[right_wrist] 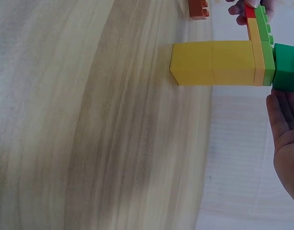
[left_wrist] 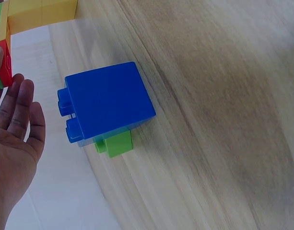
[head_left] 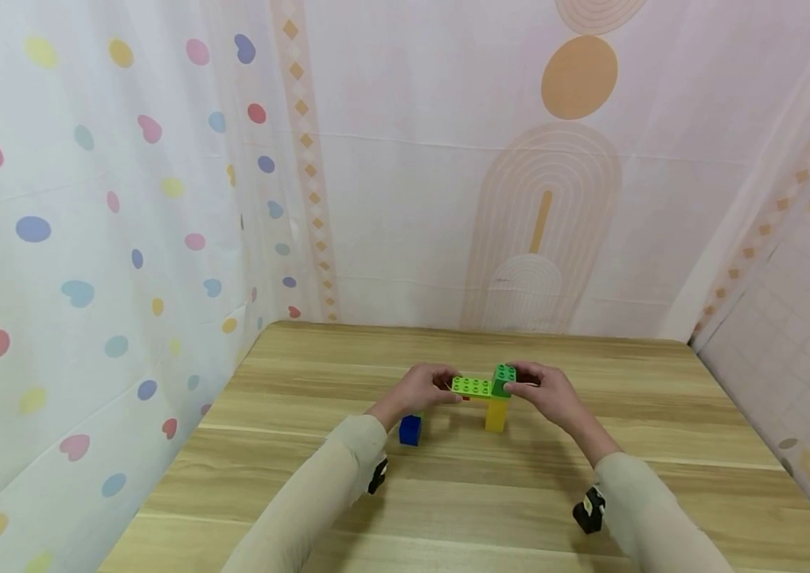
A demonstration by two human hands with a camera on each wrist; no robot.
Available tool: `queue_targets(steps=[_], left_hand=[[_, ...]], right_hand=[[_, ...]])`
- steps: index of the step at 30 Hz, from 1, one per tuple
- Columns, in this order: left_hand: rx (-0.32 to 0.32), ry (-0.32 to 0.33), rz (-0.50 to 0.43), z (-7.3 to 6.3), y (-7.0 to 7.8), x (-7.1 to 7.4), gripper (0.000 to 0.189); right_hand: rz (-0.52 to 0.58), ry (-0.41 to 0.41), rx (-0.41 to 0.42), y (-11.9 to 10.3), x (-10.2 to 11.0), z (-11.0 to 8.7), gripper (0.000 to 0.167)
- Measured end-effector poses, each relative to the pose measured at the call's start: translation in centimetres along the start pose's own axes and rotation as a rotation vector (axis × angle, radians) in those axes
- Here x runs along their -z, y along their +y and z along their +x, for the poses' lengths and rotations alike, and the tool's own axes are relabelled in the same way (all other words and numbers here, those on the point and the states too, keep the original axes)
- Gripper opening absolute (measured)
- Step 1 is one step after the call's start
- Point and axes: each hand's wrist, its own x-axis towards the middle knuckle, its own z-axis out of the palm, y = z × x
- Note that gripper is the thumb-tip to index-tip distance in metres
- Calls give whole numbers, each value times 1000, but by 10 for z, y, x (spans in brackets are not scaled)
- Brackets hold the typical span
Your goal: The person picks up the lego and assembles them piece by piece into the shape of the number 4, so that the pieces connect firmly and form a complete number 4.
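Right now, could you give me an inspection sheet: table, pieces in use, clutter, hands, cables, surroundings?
Surface: wood-grain table.
Job's things: stacked yellow blocks under one end of a light-green plate; a red piece under its other end; a dark green block at the yellow blocks' end.
Clutter: blue block, with a light-green block near it; a red-orange block, partly seen.
Hands: left hand grips the plate's left end; right hand pinches the dark green block.
Cables: nothing seen.
Surroundings: patterned hangings behind and left.
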Motion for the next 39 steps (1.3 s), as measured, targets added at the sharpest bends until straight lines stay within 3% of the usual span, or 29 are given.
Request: queue_targets(steps=[7,18,39], left_hand=[[-20,2,11,2,-1,0,31],[-5,-5,-4,0,1,0,32],[-5,-5,-11,1,0,0,30]], right_hand=[[-20,-41,22,-4,2,2,41],[-33,-4,-5,-3,-6,3,47],[-7,30,11,2,-12,3,42]])
